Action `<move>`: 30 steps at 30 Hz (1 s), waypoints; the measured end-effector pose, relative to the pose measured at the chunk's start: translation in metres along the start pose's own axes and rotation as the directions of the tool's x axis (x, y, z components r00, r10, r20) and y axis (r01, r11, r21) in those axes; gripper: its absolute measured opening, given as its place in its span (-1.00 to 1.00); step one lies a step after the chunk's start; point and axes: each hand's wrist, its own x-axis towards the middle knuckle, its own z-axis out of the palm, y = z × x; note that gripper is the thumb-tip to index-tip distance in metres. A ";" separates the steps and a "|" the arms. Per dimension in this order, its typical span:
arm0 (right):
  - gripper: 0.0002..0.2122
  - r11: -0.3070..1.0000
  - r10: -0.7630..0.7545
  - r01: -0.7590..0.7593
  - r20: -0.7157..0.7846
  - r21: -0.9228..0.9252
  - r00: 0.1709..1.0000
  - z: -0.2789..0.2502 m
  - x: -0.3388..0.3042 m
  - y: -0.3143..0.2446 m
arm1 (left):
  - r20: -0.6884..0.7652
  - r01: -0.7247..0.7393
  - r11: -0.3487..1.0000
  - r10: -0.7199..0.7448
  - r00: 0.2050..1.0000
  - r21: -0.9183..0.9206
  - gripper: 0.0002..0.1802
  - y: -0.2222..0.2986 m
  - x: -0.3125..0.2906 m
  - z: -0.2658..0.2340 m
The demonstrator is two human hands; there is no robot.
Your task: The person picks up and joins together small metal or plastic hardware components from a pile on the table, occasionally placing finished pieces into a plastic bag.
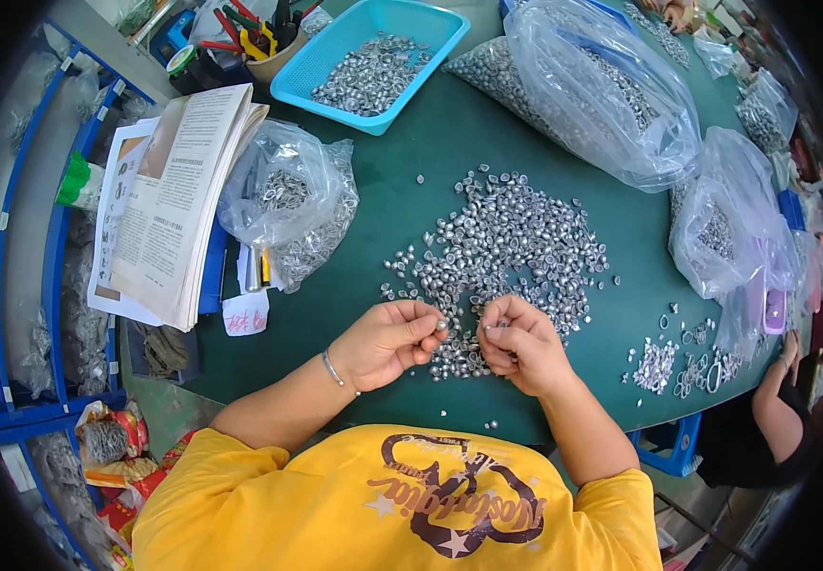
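A loose pile of small silver domed metal pieces [525, 233] lies on the green table in front of me. At the pile's near left edge, my left hand [397, 341] pinches one round silver piece [442, 324] between thumb and forefinger. My right hand [518, 347] is closed at the near right edge of the pile, thumb against the curled fingers. Something small and silvery shows by its fingertips, mostly hidden. A gap separates the two hands, with more of the pieces lying between and beneath them. A metal bangle [333, 368] circles my left wrist.
Beyond the pile stand a turquoise basket [421, 90] of metal pieces and large clear bags [611, 105]. An open-topped plastic bag [287, 190] and papers [173, 200] are at left. Small silver parts [656, 367] lie at right, near another person's arm [778, 404].
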 end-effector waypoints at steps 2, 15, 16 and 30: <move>-0.89 0.975 0.026 -0.034 0.039 0.219 0.999 0.003 -0.001 -0.002 | 0.033 0.031 0.999 -0.030 0.999 -0.025 -0.88 -0.003 0.001 0.001; -0.80 0.852 0.005 -0.094 0.171 0.515 0.985 -0.012 -0.010 0.024 | 0.070 0.055 0.998 -0.055 0.996 0.005 -0.92 -0.010 0.001 0.007; -0.77 0.856 -0.035 -0.070 0.193 0.512 0.981 -0.015 -0.010 0.028 | 0.083 0.059 0.998 -0.059 0.995 -0.004 -0.92 -0.011 0.001 0.007; -0.94 0.069 -0.539 0.248 0.173 -0.966 0.824 0.015 0.006 0.010 | 0.297 -0.274 -0.121 0.495 0.816 0.954 -0.91 0.005 0.006 0.012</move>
